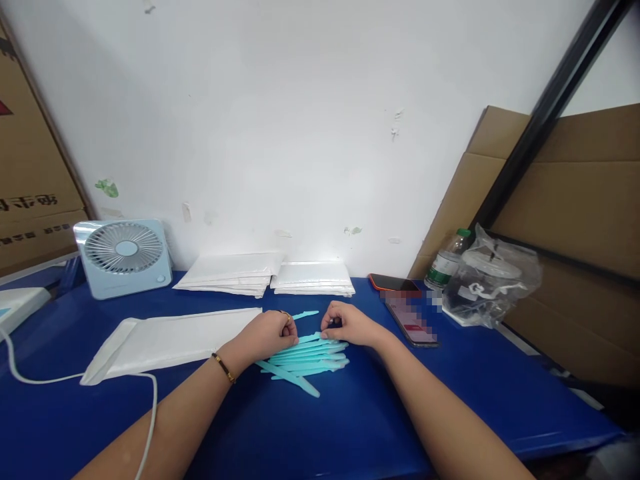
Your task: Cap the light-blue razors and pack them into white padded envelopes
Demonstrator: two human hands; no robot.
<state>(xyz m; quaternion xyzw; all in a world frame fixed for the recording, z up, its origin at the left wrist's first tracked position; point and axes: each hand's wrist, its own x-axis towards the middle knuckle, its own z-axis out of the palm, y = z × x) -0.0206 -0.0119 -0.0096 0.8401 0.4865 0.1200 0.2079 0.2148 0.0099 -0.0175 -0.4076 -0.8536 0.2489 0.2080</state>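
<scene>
Several thin turquoise plastic sticks (305, 360) lie in a loose pile on the blue table (350, 427). My left hand (270, 335) rests curled on the pile's left side, fingers down on the sticks, a ring on one finger and a bracelet at the wrist. My right hand (350, 325) sits curled at the pile's upper right, fingertips touching the top sticks. One stick (306, 314) pokes out behind my left hand. Whether either hand pinches a stick is hidden by the fingers.
A white padded envelope (170, 341) lies left of my hands; two stacks of envelopes (270, 275) sit by the wall. A small fan (124, 257) and a white cable (150, 407) are at left. Two phones (407, 313), a bottle (445, 263) and a plastic bag (493, 280) sit at right, before cardboard.
</scene>
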